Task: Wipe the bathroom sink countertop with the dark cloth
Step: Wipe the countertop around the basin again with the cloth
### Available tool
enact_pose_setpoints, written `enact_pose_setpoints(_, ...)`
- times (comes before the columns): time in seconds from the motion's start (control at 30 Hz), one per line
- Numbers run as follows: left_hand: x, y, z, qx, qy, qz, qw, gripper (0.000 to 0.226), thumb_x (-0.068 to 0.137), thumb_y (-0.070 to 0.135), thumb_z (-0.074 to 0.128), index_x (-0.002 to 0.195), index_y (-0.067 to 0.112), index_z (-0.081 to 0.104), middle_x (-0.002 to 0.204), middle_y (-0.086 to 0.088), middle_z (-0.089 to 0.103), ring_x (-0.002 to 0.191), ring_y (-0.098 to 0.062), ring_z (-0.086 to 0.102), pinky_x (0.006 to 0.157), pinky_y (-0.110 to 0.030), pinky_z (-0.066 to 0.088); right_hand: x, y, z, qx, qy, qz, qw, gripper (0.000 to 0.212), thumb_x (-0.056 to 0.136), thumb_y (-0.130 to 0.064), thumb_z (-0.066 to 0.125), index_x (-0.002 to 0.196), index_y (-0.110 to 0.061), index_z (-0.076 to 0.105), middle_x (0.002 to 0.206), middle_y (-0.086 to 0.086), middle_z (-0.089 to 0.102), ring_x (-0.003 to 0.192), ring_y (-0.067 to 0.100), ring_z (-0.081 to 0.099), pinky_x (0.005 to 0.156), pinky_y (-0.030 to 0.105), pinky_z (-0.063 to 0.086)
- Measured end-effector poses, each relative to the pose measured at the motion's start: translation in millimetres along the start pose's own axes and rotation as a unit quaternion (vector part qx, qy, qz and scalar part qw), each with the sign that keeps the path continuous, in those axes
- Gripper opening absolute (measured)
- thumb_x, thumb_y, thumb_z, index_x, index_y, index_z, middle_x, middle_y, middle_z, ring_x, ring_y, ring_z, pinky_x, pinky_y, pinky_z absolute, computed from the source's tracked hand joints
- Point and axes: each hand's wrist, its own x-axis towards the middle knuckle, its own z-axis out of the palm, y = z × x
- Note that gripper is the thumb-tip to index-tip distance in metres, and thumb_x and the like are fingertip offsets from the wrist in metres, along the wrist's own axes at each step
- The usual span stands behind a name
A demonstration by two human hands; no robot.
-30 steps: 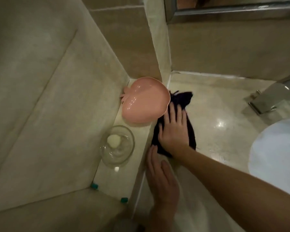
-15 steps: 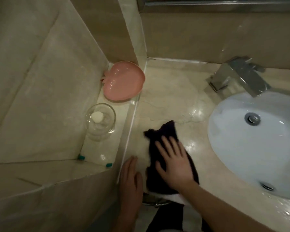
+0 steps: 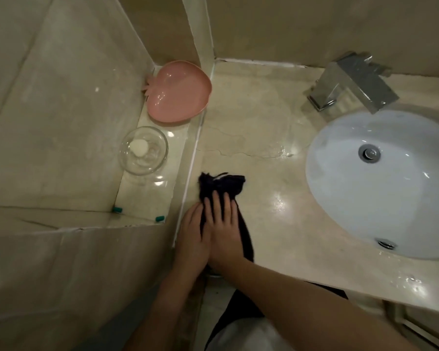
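Cloth (image 3: 223, 188): flat on the bench (image 3: 264, 224), near its front edge, left of the sink (image 3: 340, 198).
Right hand (image 3: 224, 234): fingers straight, pressing the cloth.
Left hand (image 3: 192, 239): flat, beside the right, touching the cloth's left edge.

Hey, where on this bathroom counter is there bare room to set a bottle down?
Bare countertop lies between the pink dish, the faucet and the sink basin. The side ledge is crowded by the pink dish and glass bowl. Both hands press the dark cloth at the front edge.
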Motion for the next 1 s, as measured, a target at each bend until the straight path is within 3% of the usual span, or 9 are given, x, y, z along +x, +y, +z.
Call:
enact_pose_setpoints(0.07, -2, 6, -1, 0.071, 0.048, -0.042, 0.995, 0.052, 0.104, 0.017, 0.043, 0.154, 0.013, 0.030, 0.160, -0.001, 0.030, 0.145, -0.014, 0.028, 0.116, -0.023, 0.018, 8, -13, 3, -0.032, -0.003, -0.003, 0.999, 0.076, 0.098, -0.036, 0.052, 0.159, -0.007, 0.018, 0.165, 0.022, 0.013, 0.152, 0.043, 0.012, 0.124, 0.056, 0.008)
enact_pose_setpoints(0.13, -6, 14, 4, 0.091, 0.084, -0.008, 0.992, 0.053, 0.101, 0.008, 0.048, 0.152, 0.006, 0.034, 0.160, -0.006, 0.030, 0.147, -0.017, 0.027, 0.119, -0.023, 0.016, 7, -3, 0, -0.057, -0.013, -0.028, 0.998, 0.085, 0.095, -0.039, 0.057, 0.160, -0.009, 0.012, 0.166, 0.020, 0.006, 0.153, 0.041, 0.004, 0.124, 0.053, -0.002)
enact_pose_setpoints(0.2, -13, 23, 15, 0.083, 0.054, 0.048, 0.994, 0.053, 0.101, 0.007, 0.049, 0.152, 0.007, 0.034, 0.159, 0.002, 0.025, 0.146, -0.005, 0.017, 0.117, -0.011, 0.003, -5, 21, -9, -0.062, -0.029, -0.075, 0.995, 0.088, 0.096, -0.046, 0.053, 0.161, -0.010, 0.005, 0.168, 0.016, -0.001, 0.154, 0.037, -0.006, 0.124, 0.050, -0.010)
enact_pose_setpoints(0.27, -19, 31, 31, 0.090, -0.015, 0.123, 0.988, 0.053, 0.103, 0.013, 0.046, 0.153, 0.019, 0.028, 0.160, 0.011, 0.018, 0.148, -0.005, 0.014, 0.119, -0.013, 0.002, -26, 54, -19, -0.050, -0.035, -0.091, 0.994, 0.081, 0.097, -0.046, 0.044, 0.161, -0.012, 0.006, 0.168, 0.012, -0.002, 0.154, 0.034, -0.010, 0.124, 0.049, -0.007)
enact_pose_setpoints(0.4, -34, 42, 66, 0.097, -0.107, 0.228, 0.963, 0.050, 0.106, 0.025, 0.040, 0.155, 0.022, 0.030, 0.163, 0.007, 0.018, 0.150, -0.010, 0.016, 0.122, -0.029, 0.019, -84, 151, -40, 0.035, 0.014, 0.023, 0.999, 0.067, 0.095, -0.038, 0.047, 0.157, -0.021, 0.031, 0.167, 0.005, 0.020, 0.154, 0.029, 0.013, 0.125, 0.045, 0.011)
enact_pose_setpoints(0.53, -45, 49, 86, 0.111, -0.080, 0.182, 0.974, 0.049, 0.105, 0.024, 0.044, 0.153, 0.019, 0.036, 0.163, 0.004, 0.022, 0.149, -0.015, 0.018, 0.122, -0.036, 0.023, -150, 255, -68, 0.016, 0.019, 0.169, 0.985, 0.062, 0.098, -0.041, 0.036, 0.152, -0.011, 0.041, 0.159, 0.013, 0.036, 0.145, 0.035, 0.034, 0.122, 0.046, 0.022)
enact_pose_setpoints(0.7, -43, 60, 88, 0.125, -0.076, 0.170, 0.975, 0.050, 0.104, 0.029, 0.045, 0.152, 0.018, 0.038, 0.160, -0.005, 0.029, 0.146, -0.023, 0.026, 0.120, -0.038, 0.025, -159, 251, -59, 0.021, 0.042, 0.273, 0.961, 0.064, 0.100, -0.038, 0.029, 0.144, 0.004, 0.046, 0.152, 0.021, 0.044, 0.140, 0.038, 0.040, 0.119, 0.049, 0.026)
enact_pose_setpoints(0.87, -43, 59, 93, 0.190, -0.082, 0.182, 0.961, 0.068, 0.098, 0.048, 0.024, 0.153, 0.011, 0.036, 0.160, -0.015, 0.028, 0.147, -0.030, 0.026, 0.116, -0.039, 0.025, -126, 188, -44, 0.051, 0.049, 0.187, 0.980, 0.066, 0.101, -0.039, 0.036, 0.152, 0.002, 0.035, 0.160, 0.019, 0.032, 0.150, 0.039, 0.022, 0.121, 0.053, 0.021)
enact_pose_setpoints(1.0, -52, 63, 105, 0.230, -0.064, 0.159, 0.958, 0.070, 0.099, 0.049, 0.024, 0.157, 0.009, 0.024, 0.164, -0.015, 0.014, 0.150, -0.029, 0.013, 0.121, -0.043, 0.016, -137, 210, -46, 0.051, 0.039, 0.092, 0.994, 0.065, 0.105, -0.041, 0.034, 0.159, -0.009, 0.020, 0.168, 0.005, 0.013, 0.156, 0.027, 0.002, 0.125, 0.046, 0.011)
